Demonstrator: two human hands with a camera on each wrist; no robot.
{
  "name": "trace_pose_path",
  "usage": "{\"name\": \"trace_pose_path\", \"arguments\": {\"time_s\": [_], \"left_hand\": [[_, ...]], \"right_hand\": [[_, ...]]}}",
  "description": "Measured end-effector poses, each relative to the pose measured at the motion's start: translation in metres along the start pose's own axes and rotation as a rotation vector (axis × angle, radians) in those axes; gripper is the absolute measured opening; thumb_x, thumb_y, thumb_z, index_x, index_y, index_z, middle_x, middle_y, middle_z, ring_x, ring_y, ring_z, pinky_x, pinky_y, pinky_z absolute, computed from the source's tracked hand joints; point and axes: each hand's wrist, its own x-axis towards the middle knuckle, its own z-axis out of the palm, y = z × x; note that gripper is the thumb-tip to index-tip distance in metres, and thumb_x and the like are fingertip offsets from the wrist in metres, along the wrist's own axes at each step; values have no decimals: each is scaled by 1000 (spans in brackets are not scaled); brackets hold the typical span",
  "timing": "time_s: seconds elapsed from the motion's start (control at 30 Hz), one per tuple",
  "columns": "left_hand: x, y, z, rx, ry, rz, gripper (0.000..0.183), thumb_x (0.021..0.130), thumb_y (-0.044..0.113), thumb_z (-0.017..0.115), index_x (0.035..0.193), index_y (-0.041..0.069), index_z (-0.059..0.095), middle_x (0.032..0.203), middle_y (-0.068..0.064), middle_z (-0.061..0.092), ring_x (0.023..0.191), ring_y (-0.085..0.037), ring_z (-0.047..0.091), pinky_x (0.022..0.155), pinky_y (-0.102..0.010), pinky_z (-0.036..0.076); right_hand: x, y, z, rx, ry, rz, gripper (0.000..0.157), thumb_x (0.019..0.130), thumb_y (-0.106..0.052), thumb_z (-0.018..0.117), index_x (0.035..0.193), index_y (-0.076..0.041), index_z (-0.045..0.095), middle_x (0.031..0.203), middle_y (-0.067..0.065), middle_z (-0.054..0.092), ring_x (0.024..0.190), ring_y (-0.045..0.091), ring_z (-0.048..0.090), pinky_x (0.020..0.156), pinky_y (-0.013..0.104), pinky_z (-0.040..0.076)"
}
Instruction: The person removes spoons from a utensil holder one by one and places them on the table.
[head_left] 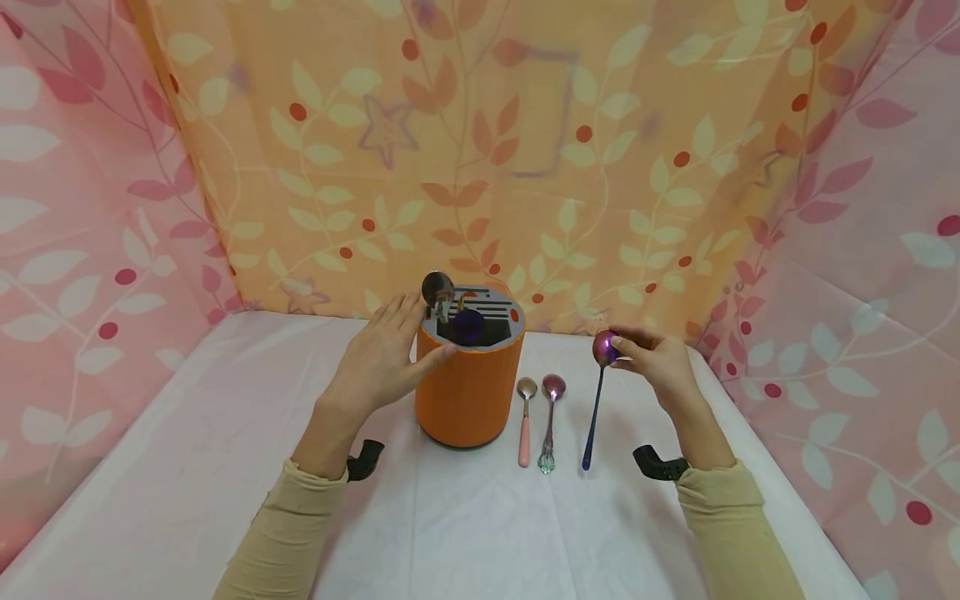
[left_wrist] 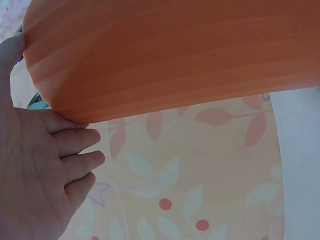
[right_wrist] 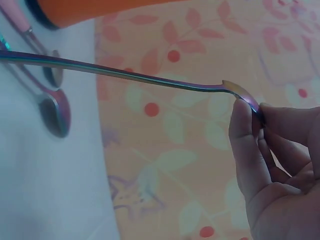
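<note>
An orange cylindrical utensil holder [head_left: 467,396] stands upright, with a grey slotted top. My left hand [head_left: 378,354] rests against its upper left side, fingers straight and thumb over the rim; the left wrist view shows the palm side of this hand [left_wrist: 42,160] at the edge. Utensils stick out of the top, among them a silver spoon [head_left: 437,288]. My right hand [head_left: 656,362] pinches the bowl of a long-handled purple-blue spoon [head_left: 596,408] between thumb and fingers. Its handle hangs down, as the right wrist view also shows the spoon [right_wrist: 130,76].
Two spoons lie side by side right of the holder: one with a pink handle [head_left: 524,433] and a purple one [head_left: 551,408] with an ornate greenish handle end. A white cloth [head_left: 465,533] covers the table. Patterned curtains [head_left: 465,125] enclose the back and sides.
</note>
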Motion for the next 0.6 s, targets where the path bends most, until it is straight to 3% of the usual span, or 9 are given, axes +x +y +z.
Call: {"name": "trace_pose_path", "arguments": {"time_s": [0.2,0.33,0.47,0.6], "left_hand": [[-1,0,2,-3,0,0,100,99,76,42,163,0,27,170,-19,23,159,-36,15,130,-51,14],[-1,1,2,-6,-10,-3,100,100,76,42,164,1,27,171,-18,23,159,-36,15,130,-51,14],[0,0,0,-2,-8,-4,99,100,75,42,163,0,27,171,-18,22,159,-37,16,130,-52,14],[0,0,0,-10,-4,-5,99,100,75,42,163,1,28,171,-18,22,159,-35,16,130,-50,14]], "right_hand": [[9,23,3,42,-56,54,43,100,-9,71,134,15,61,102,-3,74,87,10,75,80,28,64],[14,39,6,31,-37,79,40,100,-8,70,134,13,62,105,-1,73,86,9,75,79,26,63],[20,54,11,43,-20,113,46,102,-8,68,139,17,55,108,2,73,86,8,75,80,25,63],[25,68,16,79,11,169,48,102,-6,67,141,18,52,101,0,75,83,7,75,79,24,62]]}}
